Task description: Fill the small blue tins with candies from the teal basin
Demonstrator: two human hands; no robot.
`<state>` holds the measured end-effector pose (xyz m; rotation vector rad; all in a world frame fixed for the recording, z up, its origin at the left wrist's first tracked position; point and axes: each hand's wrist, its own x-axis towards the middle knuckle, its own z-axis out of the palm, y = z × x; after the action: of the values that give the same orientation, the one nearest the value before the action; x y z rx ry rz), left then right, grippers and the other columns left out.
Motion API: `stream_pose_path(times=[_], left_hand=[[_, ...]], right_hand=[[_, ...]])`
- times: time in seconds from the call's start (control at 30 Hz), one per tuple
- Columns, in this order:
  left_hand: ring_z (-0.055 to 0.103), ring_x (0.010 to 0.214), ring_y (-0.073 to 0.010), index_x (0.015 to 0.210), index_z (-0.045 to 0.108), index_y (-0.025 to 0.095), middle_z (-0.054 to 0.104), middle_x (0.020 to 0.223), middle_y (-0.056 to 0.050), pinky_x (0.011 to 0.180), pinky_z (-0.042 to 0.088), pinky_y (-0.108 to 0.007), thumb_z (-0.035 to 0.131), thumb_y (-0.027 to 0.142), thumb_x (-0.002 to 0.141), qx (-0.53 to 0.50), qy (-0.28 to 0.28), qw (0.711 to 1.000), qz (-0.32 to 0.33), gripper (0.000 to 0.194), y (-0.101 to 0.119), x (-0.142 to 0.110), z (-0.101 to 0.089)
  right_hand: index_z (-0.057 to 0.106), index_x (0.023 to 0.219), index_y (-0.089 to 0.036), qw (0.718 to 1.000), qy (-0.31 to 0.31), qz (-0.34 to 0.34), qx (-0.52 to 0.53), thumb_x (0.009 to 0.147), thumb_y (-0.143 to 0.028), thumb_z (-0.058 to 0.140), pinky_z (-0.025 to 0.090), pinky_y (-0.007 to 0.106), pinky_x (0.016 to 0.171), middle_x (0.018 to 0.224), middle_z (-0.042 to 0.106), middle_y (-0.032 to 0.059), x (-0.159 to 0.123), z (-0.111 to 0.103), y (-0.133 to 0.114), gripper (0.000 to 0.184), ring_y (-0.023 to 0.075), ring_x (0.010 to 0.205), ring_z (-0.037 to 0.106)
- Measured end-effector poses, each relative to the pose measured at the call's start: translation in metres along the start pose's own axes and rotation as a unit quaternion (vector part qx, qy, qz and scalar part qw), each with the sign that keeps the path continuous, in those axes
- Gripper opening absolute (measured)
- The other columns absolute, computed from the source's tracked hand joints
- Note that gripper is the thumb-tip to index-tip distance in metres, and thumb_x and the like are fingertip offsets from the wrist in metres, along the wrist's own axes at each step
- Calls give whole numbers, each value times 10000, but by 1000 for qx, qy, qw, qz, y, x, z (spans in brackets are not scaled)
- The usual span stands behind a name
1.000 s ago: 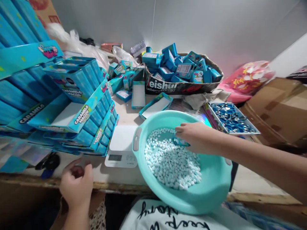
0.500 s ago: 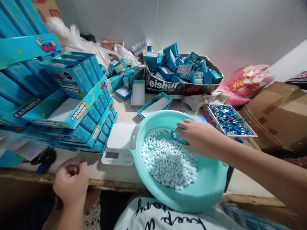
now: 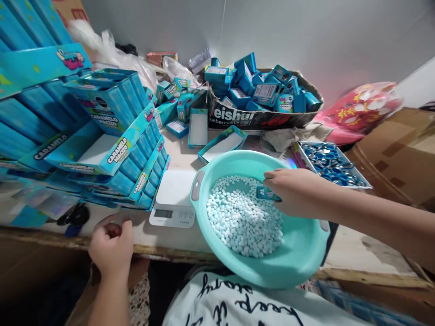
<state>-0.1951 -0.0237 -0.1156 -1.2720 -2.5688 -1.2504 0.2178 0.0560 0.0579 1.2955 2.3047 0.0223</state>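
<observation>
My right hand [image 3: 288, 190] grips a small blue candy box [image 3: 265, 193] inside a turquoise plastic basin [image 3: 302, 262]. Small pale blue and white candies [image 3: 244, 222] lie heaped in that basin, and the little box is at the far right edge of the heap. Its opening cannot be made out. My left hand [image 3: 112, 244] rests at the table's front edge, fingers curled in a loose fist with nothing visible in them. Between that hand and the basin stands a white digital scale [image 3: 175, 192] with a bare plate; its reading is too blurred to tell.
Blue display trays [image 3: 112, 154] packed with candy boxes are stacked at the left. Behind the basin, a black carton [image 3: 234, 117] overflows with small blue boxes, near shallow blue trays [image 3: 222, 145]. A white box of blue-and-silver pieces [image 3: 360, 181] and a brown carton [image 3: 397, 158] stand right.
The whole view has shifted slightly, so most things appear a little further right and higher. My right hand still grips the small box, which shows more clearly now. My left hand stays curled.
</observation>
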Motion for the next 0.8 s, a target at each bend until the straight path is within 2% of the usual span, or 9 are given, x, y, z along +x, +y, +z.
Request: stream_pose_path(times=[0.2,0.27,0.4,0.47,0.57,0.6,0.67,0.73,0.8], left_hand=[[549,611,-179,1040,706,182,530,596,34,669,394,-299,638,394,776,12,1,1000,-2,345,1,-2,-1],[539,600,-174,1042,708,185,519,590,37,658,389,-296,620,371,783,11,2,1000,9,331,0,-2,1],[527,572,-166,1046,718,186,498,566,46,623,381,-284,601,275,772,19,-7,999,32,310,-8,1,3],[516,555,-161,1040,717,172,498,566,44,599,377,-278,617,226,796,22,36,993,106,269,-10,2,1],[528,574,-147,1044,695,163,588,655,17,611,410,-271,660,138,837,-16,72,930,359,211,3,-8,-3],[554,606,-141,1056,681,176,629,711,7,638,437,-264,672,131,852,-34,51,899,434,209,12,-15,-3],[600,679,-132,1095,644,207,671,797,2,699,482,-255,665,144,887,-86,-36,847,523,219,36,-35,1],[593,688,-134,1139,602,202,658,797,-3,698,493,-266,610,126,914,-168,-114,805,558,237,60,-56,8],[581,689,-142,1143,562,180,640,795,-14,672,484,-274,573,86,911,-233,-148,783,558,251,78,-74,17]], right_hand=[[651,796,-144,998,-45,43,-18,752,-179,669,322,327,492,869,666,98,10,-11,-3,59,295,749,668],[661,782,-138,997,-43,56,-16,752,-199,682,328,328,497,859,673,115,11,-14,-4,71,314,754,675],[687,775,-127,992,-101,81,-10,735,-190,681,348,323,501,764,666,134,12,-19,-6,75,334,726,681],[690,772,-131,991,-105,79,3,756,-269,683,356,324,502,739,657,135,15,-20,-2,138,333,712,674],[671,723,-153,977,-170,89,90,711,-349,722,344,314,474,662,631,98,25,-18,13,203,296,638,641],[669,724,-161,961,-198,101,166,691,-360,731,350,303,466,667,637,83,30,-15,18,211,275,631,633],[671,727,-167,886,-251,137,365,669,-355,721,393,275,464,711,661,68,38,-6,28,204,239,646,632],[669,725,-164,795,-274,167,515,684,-341,678,448,248,487,758,680,70,43,6,32,182,213,667,637],[663,735,-168,760,-259,183,567,721,-359,645,467,241,485,745,677,71,46,20,32,193,206,652,632]])
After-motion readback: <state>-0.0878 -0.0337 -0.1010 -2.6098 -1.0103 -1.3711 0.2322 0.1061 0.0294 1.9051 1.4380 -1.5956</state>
